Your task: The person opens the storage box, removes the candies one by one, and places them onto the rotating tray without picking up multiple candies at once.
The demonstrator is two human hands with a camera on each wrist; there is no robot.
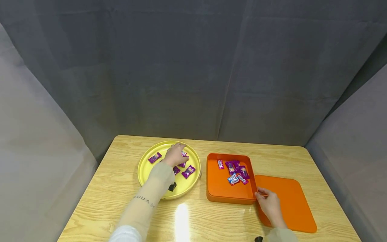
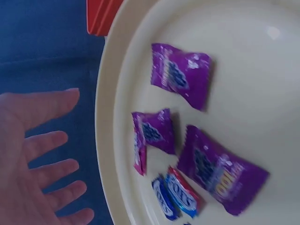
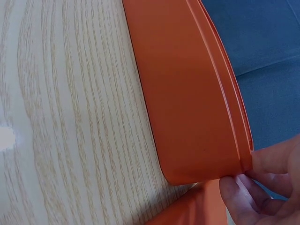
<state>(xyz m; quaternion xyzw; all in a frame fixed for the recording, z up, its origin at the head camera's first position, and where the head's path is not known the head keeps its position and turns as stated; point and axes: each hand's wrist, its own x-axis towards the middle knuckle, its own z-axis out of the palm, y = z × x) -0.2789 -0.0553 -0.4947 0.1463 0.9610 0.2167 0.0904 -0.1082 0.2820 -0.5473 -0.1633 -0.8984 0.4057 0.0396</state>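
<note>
The left sleeve [image 1: 145,203] leads to the left hand [image 1: 174,155], spread over candies [image 1: 188,171] on the yellow tray [image 1: 185,185]; toward three o'clock sits the orange box [image 1: 218,188], its four-o'clock corner pinched by the right hand [image 1: 270,205].

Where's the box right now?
In the head view, the box sits right of centre on the table, between the tray on its left and the lid on its right, the right hand gripping its near right corner.

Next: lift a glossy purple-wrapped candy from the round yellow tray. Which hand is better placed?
Left, most likely: the left hand is open over the round yellow tray, near its glossy purple-wrapped candies. The right hand is farther off, pinching a corner of the square orange plastic box.
</note>
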